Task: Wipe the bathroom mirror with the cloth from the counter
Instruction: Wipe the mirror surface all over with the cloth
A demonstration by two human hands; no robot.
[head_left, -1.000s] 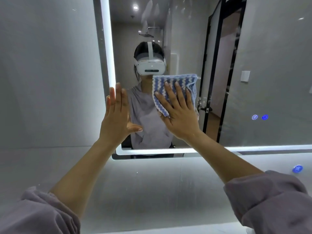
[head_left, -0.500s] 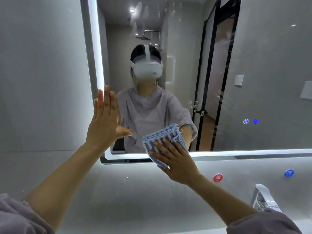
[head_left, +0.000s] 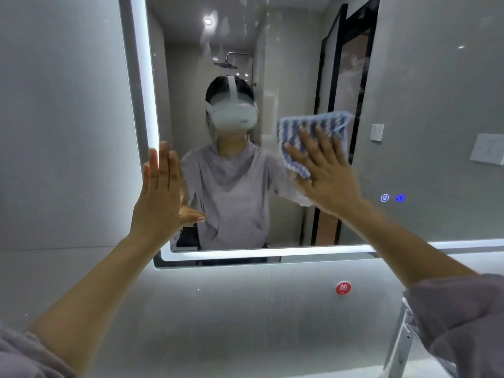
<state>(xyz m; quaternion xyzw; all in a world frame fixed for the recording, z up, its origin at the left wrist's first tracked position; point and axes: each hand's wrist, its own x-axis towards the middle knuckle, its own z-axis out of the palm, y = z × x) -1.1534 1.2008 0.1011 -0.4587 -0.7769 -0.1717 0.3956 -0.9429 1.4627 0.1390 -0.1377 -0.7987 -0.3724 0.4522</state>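
1. While the right hand lies flat with its fingers spread and straight, it presses the blue-and-white striped knitted cloth against the large wall mirror with a lit edge. Nothing is curled round the fabric. The cloth sits at mid-height on the glass, just right of the reflected head.
2. Since the cloth is only pinned by the palm, it could slide out if pressure eases during a stroke, and I judge it would drop toward the basin below.
3. The left hand is also flat and straight-fingered, holding nothing, at the mirror's lit left border. If it is bearing on the glass, it may leave prints that need another pass.
4. Two small glowing blue touch buttons sit on the glass near the right hand. A sweep to that side might trigger them.
5. Pale smears show high on the glass, and a short stroke could miss them.
6. Hard to tell:
   - whether the left palm touches the glass or hovers;
   - the right hand's outline, which is blurred;
   - the cloth's lower part, which is under the palm.
7. Cut off or hidden:
   - the mirror's top and right side;
   - the counter;
   - most of the chrome tap, which is behind the right sleeve.
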